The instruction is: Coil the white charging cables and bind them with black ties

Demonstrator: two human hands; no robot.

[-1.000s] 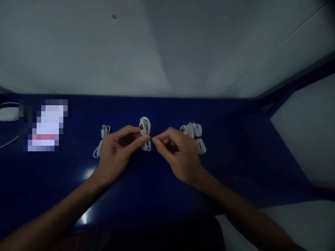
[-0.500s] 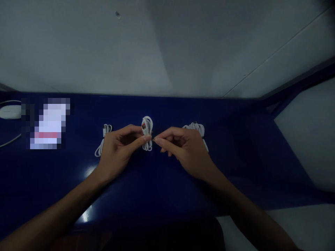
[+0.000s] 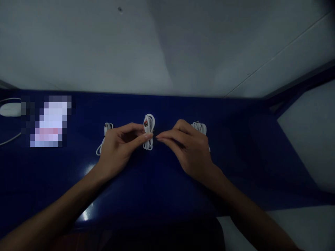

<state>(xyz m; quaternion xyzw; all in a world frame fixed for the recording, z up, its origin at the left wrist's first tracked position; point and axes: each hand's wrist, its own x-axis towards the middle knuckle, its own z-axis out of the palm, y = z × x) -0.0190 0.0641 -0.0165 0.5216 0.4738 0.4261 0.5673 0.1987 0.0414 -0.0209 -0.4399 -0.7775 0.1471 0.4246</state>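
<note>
A coiled white USB cable (image 3: 149, 122), with an orange-red patch in its plug end, stands upright at the middle of the view. My left hand (image 3: 116, 148) pinches the coil between thumb and fingers. Just to the right of it, my right hand (image 3: 190, 146) has thumb and fingertips pressed together. Whatever those tips hold, if anything, is too small to make out. A second white cable bundle (image 3: 108, 126) lies partly hidden behind my left hand. More coiled white cable (image 3: 200, 128) shows behind my right hand.
A blue table (image 3: 157, 188) runs below a pale wall (image 3: 91, 52). At the far left lie a white rounded device (image 3: 10, 109) with a cord and a blurred, bright phone-like screen (image 3: 52, 118). A blue frame edge (image 3: 295, 87) rises at the right.
My right hand has turned slightly, its fingers straighter and its tips a little farther from the coil. My left hand keeps its hold on the cable. The view has shifted slightly.
</note>
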